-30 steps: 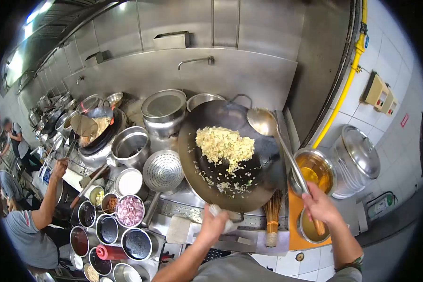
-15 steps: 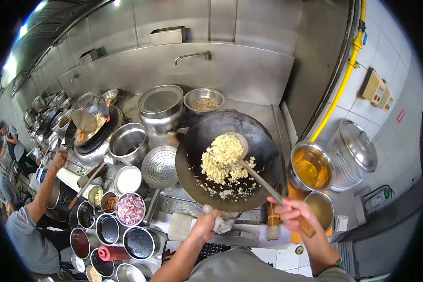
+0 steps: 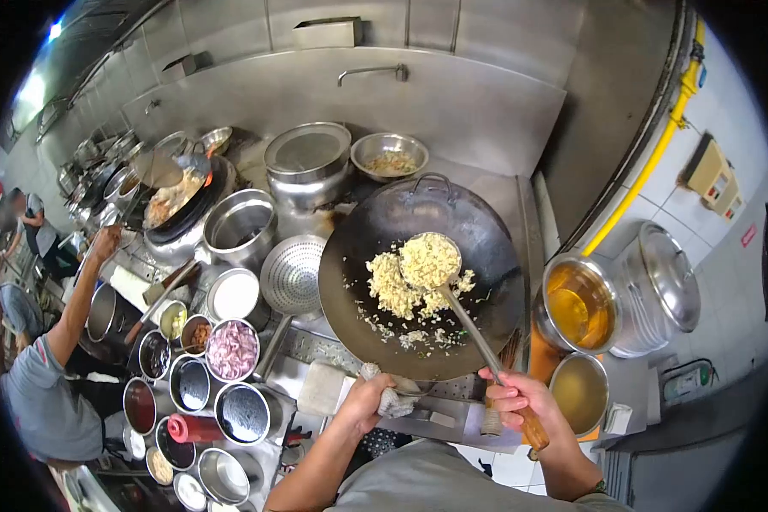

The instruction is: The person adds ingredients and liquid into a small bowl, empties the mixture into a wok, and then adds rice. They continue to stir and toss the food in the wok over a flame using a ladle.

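Observation:
A large dark wok (image 3: 478, 226) stands before me, with crumbly yellow food like egg-coated rice (image 3: 391, 292) in it. My left hand (image 3: 365, 401) is closed round a grey cloth (image 3: 398, 403) at the wok's near rim; the handle beneath is hidden. My right hand (image 3: 520, 399) grips the wooden handle of a ladle (image 3: 476, 334). Its bowl is heaped with the yellow food and sits over the middle of the wok. White and green bits lie scattered on the wok's near side.
Left of the wok are a perforated strainer (image 3: 294, 277), chopped purple onion (image 3: 231, 351) and several sauce pots. A pot of yellow oil (image 3: 578, 307) and a bowl of pale liquid (image 3: 578, 394) stand right. A co-worker (image 3: 55, 397) handles another wok at left.
The ladle's bowl has moved to the middle of the wok and now carries a heap of food. The view has shifted slightly. My left hand still grips the cloth.

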The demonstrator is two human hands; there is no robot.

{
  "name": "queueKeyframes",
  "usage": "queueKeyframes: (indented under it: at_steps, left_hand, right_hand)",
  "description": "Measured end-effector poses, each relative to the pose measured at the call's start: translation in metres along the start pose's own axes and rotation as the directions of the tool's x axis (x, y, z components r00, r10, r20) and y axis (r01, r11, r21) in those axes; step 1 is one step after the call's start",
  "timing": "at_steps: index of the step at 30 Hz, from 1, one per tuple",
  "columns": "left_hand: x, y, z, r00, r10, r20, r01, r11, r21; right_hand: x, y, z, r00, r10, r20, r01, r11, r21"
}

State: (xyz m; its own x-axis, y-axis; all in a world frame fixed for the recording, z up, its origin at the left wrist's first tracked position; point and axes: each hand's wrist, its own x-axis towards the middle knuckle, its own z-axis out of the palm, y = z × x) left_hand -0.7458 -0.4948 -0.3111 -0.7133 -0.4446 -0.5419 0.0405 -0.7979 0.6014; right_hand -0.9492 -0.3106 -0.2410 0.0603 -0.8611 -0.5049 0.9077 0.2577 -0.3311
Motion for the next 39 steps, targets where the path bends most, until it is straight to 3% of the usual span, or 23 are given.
queueKeyframes:
  at_steps: [2,4,10,16,18,19,20,21,22,23,27,29,32,34,36,39]
  left_hand:
    - [-0.005,-0.001,0.008,1.000,0.001,-0.017,-0.001,1.000,-0.007]
    - [-0.003,-0.006,0.009,0.999,0.003,-0.039,-0.004,1.000,-0.025]
    - [-0.007,-0.013,0.020,0.997,0.042,-0.058,-0.046,0.997,-0.056]
    - [-0.004,-0.024,0.022,0.995,0.061,-0.077,-0.066,0.996,-0.061]
    - [-0.005,-0.026,0.023,0.994,0.061,-0.088,-0.068,0.995,-0.074]
    - [-0.006,-0.027,0.023,0.994,0.062,-0.094,-0.069,0.995,-0.075]
    - [-0.006,-0.027,0.024,0.991,0.082,-0.108,-0.089,0.994,-0.068]
    - [-0.006,-0.028,0.025,0.987,0.101,-0.123,-0.109,0.992,-0.063]
    - [-0.007,-0.028,0.027,0.987,0.100,-0.129,-0.109,0.992,-0.068]
    - [-0.009,-0.026,0.029,0.986,0.093,-0.137,-0.104,0.992,-0.071]
    - [-0.010,-0.025,0.031,0.986,0.065,-0.156,-0.072,0.997,-0.040]
    - [-0.008,-0.027,0.030,0.984,0.083,-0.160,-0.089,0.996,-0.031]
    - [-0.004,-0.033,0.028,0.977,0.132,-0.168,-0.139,0.990,-0.030]
    - [0.000,-0.037,0.025,0.969,0.168,-0.178,-0.179,0.983,-0.045]
    - [0.002,-0.040,0.022,0.972,0.208,-0.106,-0.213,0.976,-0.037]
    - [0.001,-0.039,0.024,0.971,0.224,-0.082,-0.227,0.973,-0.031]
  right_hand:
    - [0.000,0.004,-0.006,0.998,0.040,-0.052,-0.044,0.997,-0.067]
    - [-0.005,0.013,0.002,0.982,-0.034,-0.187,-0.023,0.956,-0.292]
    - [-0.003,0.001,-0.029,0.989,0.085,-0.123,-0.129,0.897,-0.422]
    - [-0.008,-0.013,-0.038,0.985,0.009,-0.174,-0.097,0.860,-0.502]
    - [-0.011,-0.016,-0.040,0.949,-0.126,-0.290,-0.090,0.771,-0.631]
    - [-0.010,-0.019,-0.045,0.950,-0.121,-0.287,-0.092,0.771,-0.630]
    - [-0.005,-0.025,-0.052,0.873,-0.445,-0.199,0.044,0.479,-0.877]
    - [-0.001,-0.031,-0.053,0.730,-0.684,0.005,0.092,0.092,-0.992]
    - [0.002,-0.040,-0.037,0.671,-0.724,0.158,0.146,-0.079,-0.986]
    - [0.009,-0.051,-0.013,0.602,-0.735,0.313,0.188,-0.250,-0.950]
    - [0.094,-0.062,0.037,0.665,-0.370,0.649,0.308,-0.655,-0.690]
    - [0.157,-0.062,0.036,0.736,-0.205,0.645,0.318,-0.737,-0.597]
    - [0.221,-0.055,0.034,0.711,-0.111,0.694,0.351,-0.800,-0.488]
    - [0.242,-0.051,0.040,0.750,-0.027,0.661,0.272,-0.898,-0.345]
    - [0.249,-0.046,0.038,0.760,0.013,0.650,0.302,-0.892,-0.336]
    - [0.261,-0.042,0.034,0.770,-0.004,0.637,0.229,-0.932,-0.283]
